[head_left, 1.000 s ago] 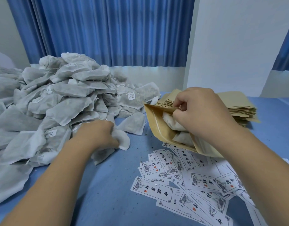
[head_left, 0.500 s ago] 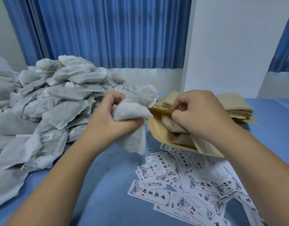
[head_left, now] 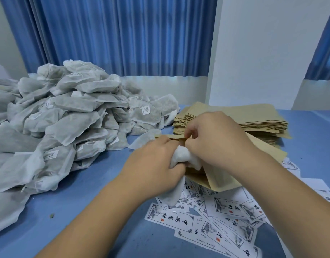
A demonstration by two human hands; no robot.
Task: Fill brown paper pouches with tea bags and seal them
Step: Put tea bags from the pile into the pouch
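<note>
My left hand grips a white tea bag and holds it at the mouth of a brown paper pouch. The bag's loose end hangs down below my fingers. My right hand pinches the pouch's upper edge, and both hands touch over the opening. The pouch lies tilted on the blue table, its inside hidden by my hands. A big heap of white tea bags fills the left side.
A stack of flat brown pouches lies behind my right hand. Several printed paper labels are scattered on the blue table in front of the pouch. Blue curtains and a white wall stand behind.
My left hand picked a tea bag from beside the heap, lifted it and carried it right to the pouch mouth. My right hand kept its hold on the pouch edge.
</note>
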